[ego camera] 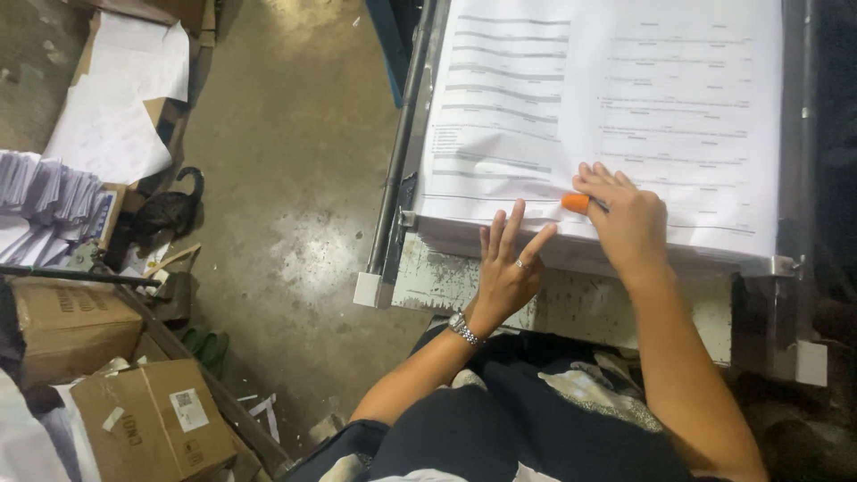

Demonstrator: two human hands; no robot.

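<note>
At the far left edge, a fanned stack of white paper sheets [40, 192] lies beside loose white sheets [116, 98] spread over flattened cardboard. Below these stand two brown cardboard boxes, one at the left edge [67, 326] and one nearer the bottom [147, 419] bearing a white label. A black plastic bag [170, 212] lies on the stained grey concrete floor [295, 223] between the boxes and the machine.

Centre and right: a tall stack of large white printed sheets [607, 107] rests on a worn, paint-chipped metal machine table [580, 308], with a grey metal rail [397, 161] along the stack's left side.

Left hand [509, 268]: raised against the near edge of the stack, palm toward the paper. Fingers spread apart and extended, tips touching the lower edge of the sheets. Nothing clamped. A ring is on one finger; a silver metal wristwatch [464, 328] is on the wrist.

Right hand [629, 219]: lying palm-down on top of the stack, close to its near edge, just to the right of the left hand. Fingers held together and curled on the paper. An orange rubber fingertip cover [576, 203] shows at the hand's left side, apparently on the thumb, pressed against the top sheet. Whether the hand pinches a sheet cannot be told.

Both hands are near each other at the stack's near edge. The person's dark clothing [500, 419] fills the lower centre.
</note>
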